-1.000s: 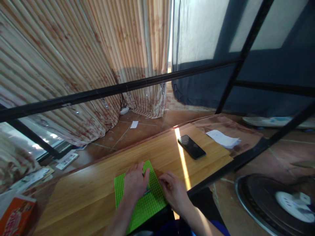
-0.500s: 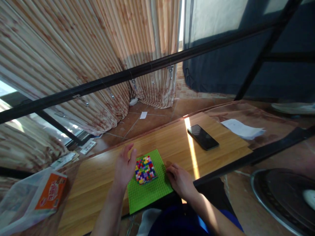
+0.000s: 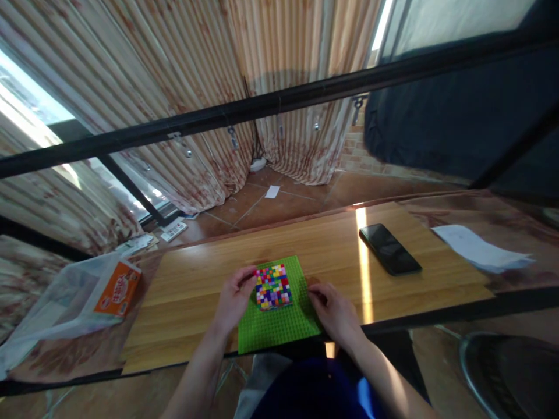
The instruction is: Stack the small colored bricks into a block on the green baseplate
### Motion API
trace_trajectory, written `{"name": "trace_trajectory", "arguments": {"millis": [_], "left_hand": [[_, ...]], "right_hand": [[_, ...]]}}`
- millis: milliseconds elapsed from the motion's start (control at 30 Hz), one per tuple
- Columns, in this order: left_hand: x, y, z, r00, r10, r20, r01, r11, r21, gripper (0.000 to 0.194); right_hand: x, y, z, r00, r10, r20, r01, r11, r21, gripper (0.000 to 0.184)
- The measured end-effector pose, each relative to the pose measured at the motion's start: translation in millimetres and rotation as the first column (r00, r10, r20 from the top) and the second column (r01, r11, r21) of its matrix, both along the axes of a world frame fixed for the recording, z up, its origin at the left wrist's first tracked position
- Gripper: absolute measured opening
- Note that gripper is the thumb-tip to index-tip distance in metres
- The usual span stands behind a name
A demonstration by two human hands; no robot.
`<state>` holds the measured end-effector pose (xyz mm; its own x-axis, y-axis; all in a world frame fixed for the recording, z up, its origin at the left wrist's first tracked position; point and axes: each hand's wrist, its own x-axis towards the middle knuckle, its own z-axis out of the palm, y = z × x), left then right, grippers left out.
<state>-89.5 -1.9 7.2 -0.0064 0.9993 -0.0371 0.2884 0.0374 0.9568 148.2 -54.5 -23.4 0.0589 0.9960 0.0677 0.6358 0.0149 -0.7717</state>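
Note:
A square block of small multicoloured toy bricks (image 3: 273, 286) sits on a green studded baseplate (image 3: 279, 331). My left hand (image 3: 234, 295) is at the block's left side, thumb and fingers apart, with the fingertips close to its edge; whether they touch it I cannot tell. Along the plate's right edge lies my right hand (image 3: 335, 314), its fingers curled together. Anything between those fingertips is hidden from view.
The plate lies on a wooden board (image 3: 196, 291). A black phone (image 3: 389, 249) rests to the right, with white papers (image 3: 480, 247) beyond. At left stands a clear plastic bin (image 3: 74, 302) with an orange packet (image 3: 117, 288). A dark rail (image 3: 279, 100) crosses ahead.
My left hand lifted off the block to the left, uncovering it, then came back near its left edge with fingers more bent. My right hand stayed by the plate's right edge. The view shifted.

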Motion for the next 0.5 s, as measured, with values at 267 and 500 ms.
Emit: {"name": "trace_trajectory", "arguments": {"millis": [267,500], "left_hand": [[4,-3,-5.0,0.986,0.079,0.146,-0.075,0.997,-0.034,0.033],[1,-8,-12.6,0.961,0.144,0.237,-0.142,0.990,-0.024,0.027]], "right_hand": [[-40,44,46.6,0.990,0.097,-0.100,-0.065,0.958,0.281,0.022],[-83,110,105.1,0.984,0.132,0.121,-0.171,0.885,0.433,0.026]]}}
